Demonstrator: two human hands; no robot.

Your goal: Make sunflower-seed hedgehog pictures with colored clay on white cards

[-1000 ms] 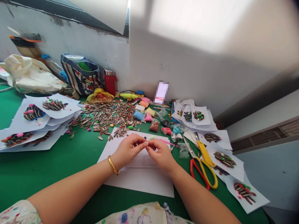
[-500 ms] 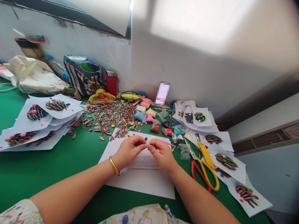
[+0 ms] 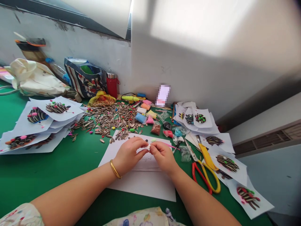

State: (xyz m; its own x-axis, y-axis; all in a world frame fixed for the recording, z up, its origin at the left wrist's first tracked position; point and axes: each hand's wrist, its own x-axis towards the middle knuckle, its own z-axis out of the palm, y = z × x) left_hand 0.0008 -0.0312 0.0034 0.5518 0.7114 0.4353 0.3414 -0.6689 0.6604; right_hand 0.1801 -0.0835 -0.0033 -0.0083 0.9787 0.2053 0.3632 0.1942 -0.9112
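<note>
Over the white paper sheets (image 3: 141, 185), my left hand (image 3: 131, 153) and my right hand (image 3: 162, 155) meet at the fingertips. Between them is a small lump of white modelling clay (image 3: 147, 146). The right thumb and index finger pinch it. The left index fingertip presses on its other side, the left thumb a little lower. Partly hidden under the hands, an outline drawing (image 3: 147, 158) shows on the top sheet. Just beyond the fingers lie a dark bit and a pale green bit of clay (image 3: 154, 140). Sunflower seeds (image 3: 122, 135) lie at the sheet's upper left corner.
Scissors (image 3: 204, 172) and a yellow utility knife (image 3: 207, 155) lie right of the sheets. Small bags of coloured clay (image 3: 155, 128) stand behind. Seed-picture sheets are stacked at left (image 3: 56, 124) and right (image 3: 231, 163). A red flask (image 3: 112, 86) stands near the wall.
The left thumb has dropped away from the index finger, widening the gap between them. More of the white clay shows between the hands, which stay in the same place.
</note>
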